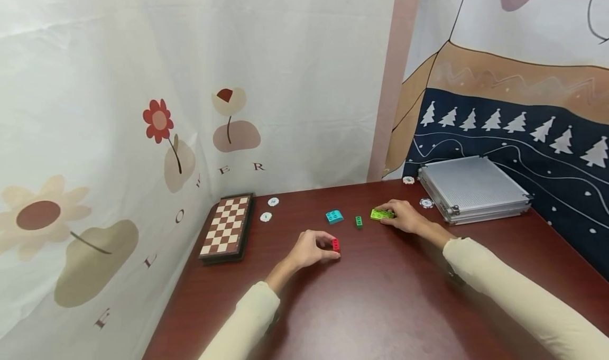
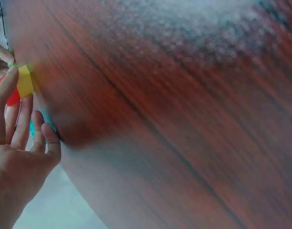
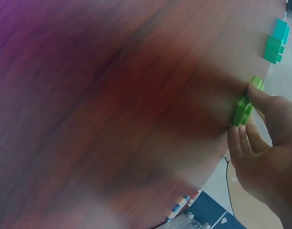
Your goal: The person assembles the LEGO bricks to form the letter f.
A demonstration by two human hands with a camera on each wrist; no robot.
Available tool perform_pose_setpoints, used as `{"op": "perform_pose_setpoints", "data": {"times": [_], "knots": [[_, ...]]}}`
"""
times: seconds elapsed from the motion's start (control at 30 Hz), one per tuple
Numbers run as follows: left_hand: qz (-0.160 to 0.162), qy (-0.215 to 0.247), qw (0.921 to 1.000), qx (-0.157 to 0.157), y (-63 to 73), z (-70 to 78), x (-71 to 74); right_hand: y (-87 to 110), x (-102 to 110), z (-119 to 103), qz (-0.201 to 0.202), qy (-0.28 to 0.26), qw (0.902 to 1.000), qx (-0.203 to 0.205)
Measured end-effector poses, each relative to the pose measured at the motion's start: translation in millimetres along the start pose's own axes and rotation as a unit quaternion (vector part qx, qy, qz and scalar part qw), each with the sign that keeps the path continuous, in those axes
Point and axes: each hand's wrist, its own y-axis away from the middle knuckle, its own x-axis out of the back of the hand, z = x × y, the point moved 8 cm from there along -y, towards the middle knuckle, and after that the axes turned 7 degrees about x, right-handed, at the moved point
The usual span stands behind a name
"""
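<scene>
My left hand (image 1: 306,250) pinches a small red toy brick (image 1: 335,245) between thumb and fingers, over the table's middle. In the left wrist view a yellow toy brick (image 2: 25,82) shows right against the red one, within the same grasp. Farther right, my right hand (image 1: 404,216) pinches a lime-green toy brick (image 1: 377,214) at table level; its fingers cover part of it. Between the hands and a little farther back lie a light-blue toy brick (image 1: 334,216) and a narrow dark-green toy brick (image 1: 359,222), both untouched, studs up.
A checkered game board (image 1: 225,228) lies at the left of the dark red table (image 1: 380,302). Beside it are two white chips (image 1: 273,202). A silver case (image 1: 480,185) stands at the back right, with another chip (image 1: 426,203) near its corner. Printed cloth (image 1: 304,85) hangs behind.
</scene>
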Motion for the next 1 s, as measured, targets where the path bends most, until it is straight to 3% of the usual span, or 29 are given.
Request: {"op": "perform_pose_setpoints", "data": {"times": [0.37,0.6,1.0], "knots": [[-0.006,0.013,0.9999,-0.003,0.4,-0.3,-1.1,0.2,11,-18,-0.006,-0.006,0.9986,0.052],[-0.007,0.011,0.9999,-0.003,0.9,-0.9,-0.8,-3.9,18,-46,-0.009,-0.028,0.9958,0.087],[-0.014,0.007,0.9999,-0.004,-0.5,-1.0,-1.5,-15.3,11,-101,-0.027,-0.051,0.9909,0.121]]}}
